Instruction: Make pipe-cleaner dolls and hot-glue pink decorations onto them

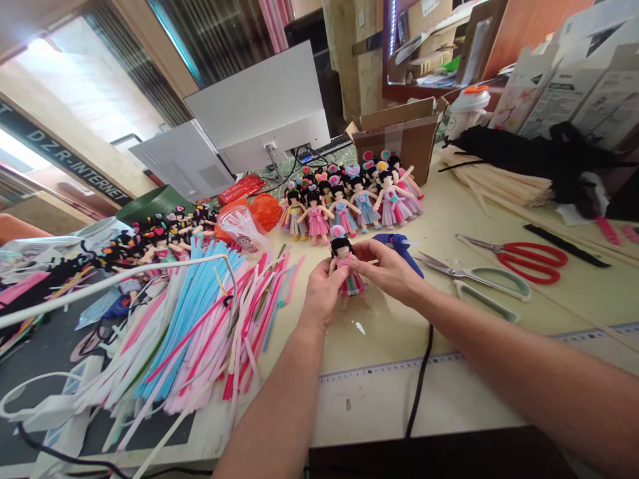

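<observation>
Where I stand, the nearest things are the black cord, running down past the table's front edge so that I lose its end, and the measuring strip, whose middle is covered by the right forearm. Just beyond, the left hand and the right hand both grasp a small doll, holding it upright above the table. Their thumbs cover its chest, and I can't make out what the fingertips behind it are doing; its feet are blurred.

Close behind the right hand lies a blue tool, partly masked by it. To the right are the pale-handled scissors and, a little farther, the red-handled scissors. On the left, fuzzy stems spread in blue, pink and white bundles, with a white tube crossing in front of them. Past those, a heap of other dolls is too tangled to count.

Straight ahead, finished-looking dolls stand crowded together, front ones hiding those behind. They block the lower part of a cardboard box; farther back, a monitor shows only its rear.
</observation>
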Tool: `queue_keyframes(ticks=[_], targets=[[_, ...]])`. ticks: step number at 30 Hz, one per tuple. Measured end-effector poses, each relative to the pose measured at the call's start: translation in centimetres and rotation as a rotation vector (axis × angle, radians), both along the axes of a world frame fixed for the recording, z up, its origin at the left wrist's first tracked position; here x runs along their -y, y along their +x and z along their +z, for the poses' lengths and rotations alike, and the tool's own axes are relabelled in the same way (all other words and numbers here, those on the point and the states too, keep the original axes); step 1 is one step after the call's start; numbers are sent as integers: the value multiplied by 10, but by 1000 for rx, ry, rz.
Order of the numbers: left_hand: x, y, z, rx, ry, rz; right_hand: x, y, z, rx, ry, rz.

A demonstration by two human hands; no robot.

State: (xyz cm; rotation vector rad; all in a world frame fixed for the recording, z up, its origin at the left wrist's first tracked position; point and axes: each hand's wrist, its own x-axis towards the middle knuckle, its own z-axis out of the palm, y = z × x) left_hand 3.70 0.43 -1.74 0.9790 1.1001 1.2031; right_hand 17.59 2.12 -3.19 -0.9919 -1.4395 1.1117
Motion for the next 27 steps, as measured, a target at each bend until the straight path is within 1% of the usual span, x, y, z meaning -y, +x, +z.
queue_keyframes(ticks=[8,14,18,22,27], targets=[[-1,0,-2,18,27,-24,-1,0,-1,-83,-107,44],[-2,-1,-3,35,47,-47,-1,1,-1,-97,-123,56],[-1,-1,-2,15,40,-38,-2,0,-3,-120,-157,55],[-1,-1,-2,21,37,-42,-2,-1,-3,-127,-156,48],[-2,-2,-2,44,9,-43,1,-2,1,-164,-153,66]])
